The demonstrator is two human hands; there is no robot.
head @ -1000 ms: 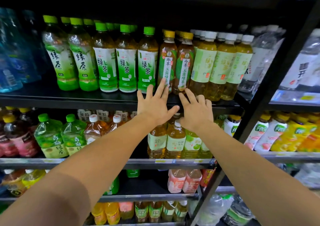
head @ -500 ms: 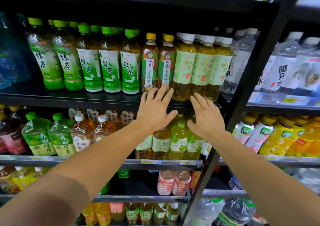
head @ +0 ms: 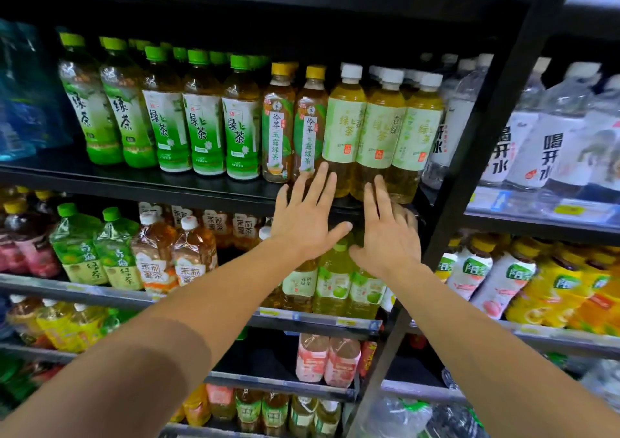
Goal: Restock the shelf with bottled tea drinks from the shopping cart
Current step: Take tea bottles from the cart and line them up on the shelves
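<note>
While the white-capped tea bottles (head: 382, 135) stand upright on the upper shelf (head: 134, 186), the left hand (head: 305, 222) and right hand (head: 385, 236) reach just below them, fingers straight, grip released, holding nothing.

This is a shop, a drinks aisle in a grocery or convenience store. Black metal shelving (head: 141, 187) stands in several tiers, each packed with front-facing rows of the same product: green-capped plastic green tea bottles (head: 201, 128), white-capped pale yellow tea bottles (head: 379, 128) and clear plastic water bottles with black lettering (head: 550, 149). Small price tags (head: 345, 321) run along the shelf edges beneath the rows.
</note>
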